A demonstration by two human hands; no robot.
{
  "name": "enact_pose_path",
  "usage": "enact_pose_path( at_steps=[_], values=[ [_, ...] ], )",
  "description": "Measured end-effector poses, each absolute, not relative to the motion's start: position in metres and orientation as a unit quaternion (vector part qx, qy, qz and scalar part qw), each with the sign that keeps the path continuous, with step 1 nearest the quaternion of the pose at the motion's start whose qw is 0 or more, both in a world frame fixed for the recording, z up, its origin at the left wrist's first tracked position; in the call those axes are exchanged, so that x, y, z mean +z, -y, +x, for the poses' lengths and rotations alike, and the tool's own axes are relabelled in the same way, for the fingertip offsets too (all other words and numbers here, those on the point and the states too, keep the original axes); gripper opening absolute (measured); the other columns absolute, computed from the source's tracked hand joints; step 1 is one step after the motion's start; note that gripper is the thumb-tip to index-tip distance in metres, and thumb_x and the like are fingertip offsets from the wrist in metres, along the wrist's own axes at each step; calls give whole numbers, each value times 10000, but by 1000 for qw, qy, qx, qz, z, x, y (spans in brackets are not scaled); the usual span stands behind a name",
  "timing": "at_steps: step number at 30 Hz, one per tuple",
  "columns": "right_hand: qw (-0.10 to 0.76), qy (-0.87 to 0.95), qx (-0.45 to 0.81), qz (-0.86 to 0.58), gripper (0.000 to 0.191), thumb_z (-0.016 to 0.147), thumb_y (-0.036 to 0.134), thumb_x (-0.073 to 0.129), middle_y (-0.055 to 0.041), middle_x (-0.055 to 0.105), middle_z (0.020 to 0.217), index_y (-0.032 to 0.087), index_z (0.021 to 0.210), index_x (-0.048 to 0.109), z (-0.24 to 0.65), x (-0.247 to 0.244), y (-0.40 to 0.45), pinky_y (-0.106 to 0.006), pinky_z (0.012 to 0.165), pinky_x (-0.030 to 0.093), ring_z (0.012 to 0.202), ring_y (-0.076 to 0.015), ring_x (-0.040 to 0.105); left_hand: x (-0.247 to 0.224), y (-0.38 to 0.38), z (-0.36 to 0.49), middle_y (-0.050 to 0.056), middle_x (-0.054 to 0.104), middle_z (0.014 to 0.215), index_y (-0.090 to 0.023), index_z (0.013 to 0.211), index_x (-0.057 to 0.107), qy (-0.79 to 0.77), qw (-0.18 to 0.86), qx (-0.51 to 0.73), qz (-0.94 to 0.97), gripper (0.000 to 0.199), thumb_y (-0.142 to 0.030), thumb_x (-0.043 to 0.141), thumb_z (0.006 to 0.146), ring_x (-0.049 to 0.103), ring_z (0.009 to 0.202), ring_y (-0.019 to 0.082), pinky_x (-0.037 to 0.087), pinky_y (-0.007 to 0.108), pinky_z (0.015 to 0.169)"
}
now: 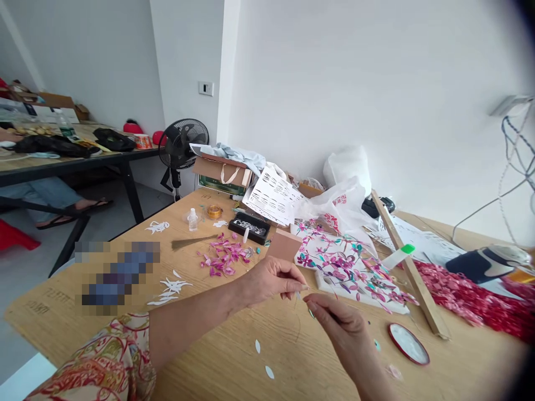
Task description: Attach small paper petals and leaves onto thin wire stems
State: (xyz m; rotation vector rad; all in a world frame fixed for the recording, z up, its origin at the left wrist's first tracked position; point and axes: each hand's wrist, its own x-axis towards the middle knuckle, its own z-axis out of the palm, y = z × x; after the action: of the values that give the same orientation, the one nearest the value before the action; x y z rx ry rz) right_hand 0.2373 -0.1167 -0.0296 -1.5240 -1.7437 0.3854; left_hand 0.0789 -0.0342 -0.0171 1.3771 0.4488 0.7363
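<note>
Over the middle of the table, my left hand (273, 281) pinches a small whitish piece (298, 296) between thumb and fingertips. Close beside it, my right hand (339, 318) is closed in a pinch, and a tiny green sliver (311, 313) shows at its fingertips. What else it holds is too small to make out. A fine thread or wire (298, 326) curves down below the hands. Two white leaf-shaped pieces (270, 372) lie on the wood beneath. Pink-purple petals (225, 255) are heaped beyond my left forearm, with white petal cutouts (171, 288) nearer the left edge.
A foam block (351, 278) carries several pink and teal flower stems. To the right are a wooden bar (412, 275), a red-rimmed dish (408, 343) and red strands (451, 295). A black tray (249, 227) and a small bottle (193, 220) stand farther back. A fan (184, 143) is behind.
</note>
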Motion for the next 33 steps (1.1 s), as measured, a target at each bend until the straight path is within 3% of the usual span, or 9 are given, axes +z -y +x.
enact_pose_path(
  at_steps=[5, 7, 11, 16, 20, 24, 27, 30, 33],
  values=[
    [305, 747, 16, -591, 289, 839, 321, 411, -28, 662, 650, 219, 762, 670, 229, -10, 133, -208, 486, 428, 533, -135, 587, -16, 35, 80, -11, 532, 632, -126, 685, 639, -228, 499, 339, 764, 81, -156, 577, 727, 479, 572, 63, 377, 178, 546],
    [277, 757, -4, -592, 282, 837, 319, 414, -32, 662, 675, 225, 768, 670, 235, 4, 132, -216, 492, 421, 538, -136, 580, -13, 38, 78, -6, 546, 663, -136, 703, 649, -209, 478, 307, 796, 90, -119, 564, 729, 488, 608, 68, 381, 173, 568],
    [272, 753, 102, -590, 253, 824, 327, 453, -13, 647, 666, 217, 734, 663, 250, 13, 117, -219, 523, 421, 587, -143, 572, -10, 41, 75, -18, 530, 623, -123, 701, 647, -186, 615, 228, 732, 60, -163, 602, 700, 464, 513, 46, 374, 164, 495],
    [375, 691, 225, -575, 262, 790, 363, 504, -9, 631, 619, 186, 670, 655, 248, -16, 107, -218, 525, 435, 588, -147, 555, -12, 40, 75, -31, 522, 520, -108, 656, 622, -196, 733, 263, 596, 199, -290, 693, 618, 464, 469, 45, 363, 172, 474],
    [390, 681, 150, -601, 253, 806, 357, 486, -19, 653, 628, 192, 744, 666, 233, -34, 121, -214, 495, 433, 558, -149, 568, -17, 37, 78, -34, 512, 504, -107, 666, 614, -228, 714, 313, 583, 231, -319, 689, 616, 471, 474, 56, 362, 177, 468],
    [317, 736, 34, -597, 296, 848, 332, 403, -36, 655, 632, 216, 787, 668, 224, -17, 136, -211, 477, 413, 510, -134, 560, -17, 38, 80, -30, 504, 554, -117, 672, 630, -250, 591, 320, 697, 93, -203, 607, 698, 454, 500, 53, 364, 173, 485],
    [269, 762, 16, -588, 313, 846, 332, 393, -34, 640, 615, 235, 736, 670, 230, 5, 133, -209, 476, 399, 510, -131, 551, -13, 41, 78, -16, 539, 618, -134, 682, 653, -220, 504, 295, 781, 86, -110, 574, 708, 477, 579, 60, 374, 168, 547],
    [256, 767, 97, -581, 276, 829, 332, 435, -9, 614, 597, 227, 707, 659, 243, 17, 120, -208, 503, 397, 534, -127, 537, -9, 45, 77, -13, 551, 646, -129, 703, 658, -194, 571, 241, 761, 67, -140, 593, 703, 481, 543, 51, 387, 167, 532],
    [299, 734, 223, -567, 269, 810, 354, 473, 4, 583, 578, 196, 673, 643, 250, 9, 107, -209, 494, 383, 540, -123, 503, -10, 46, 77, -21, 529, 588, -112, 704, 645, -198, 673, 235, 673, 118, -227, 636, 677, 463, 476, 43, 381, 169, 485]
  ],
)
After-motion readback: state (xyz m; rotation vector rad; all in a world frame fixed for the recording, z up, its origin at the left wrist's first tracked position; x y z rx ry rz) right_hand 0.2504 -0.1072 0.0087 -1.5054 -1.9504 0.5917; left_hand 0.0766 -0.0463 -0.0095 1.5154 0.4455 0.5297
